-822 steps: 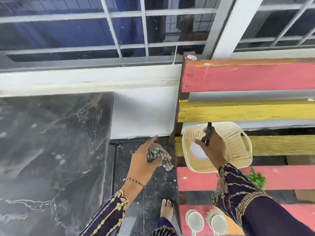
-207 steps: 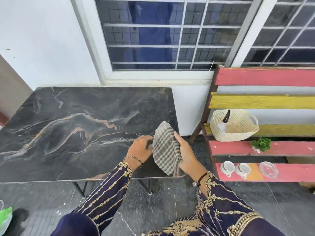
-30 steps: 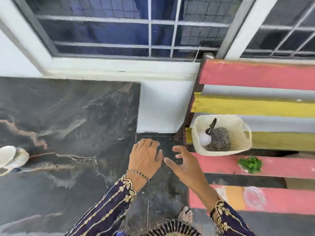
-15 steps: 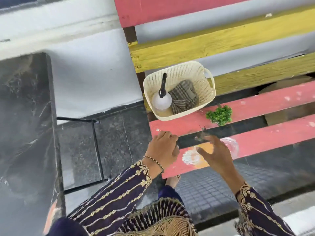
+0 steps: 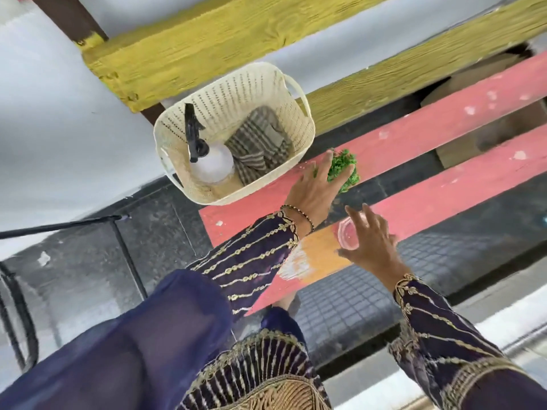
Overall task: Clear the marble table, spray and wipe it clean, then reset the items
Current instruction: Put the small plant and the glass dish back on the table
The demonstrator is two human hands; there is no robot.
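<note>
We judge this to be the reset stage: the spray bottle [image 5: 211, 164] and checked cloth [image 5: 257, 143] lie in the basket [image 5: 299, 113] on the bench, and two items wait on the pink slats. To do it well, we should close fully round each piece before lifting, taking the little green plant [image 5: 344, 170] from its base and the clear glass dish [image 5: 347, 236] by its rim. Our left hand [image 5: 313, 190] lies with fingers stretched against the plant, touching but not yet closed. Our right hand [image 5: 370, 247] hovers spread wide over the dish, holding nothing; whether it touches, we cannot tell.
</note>
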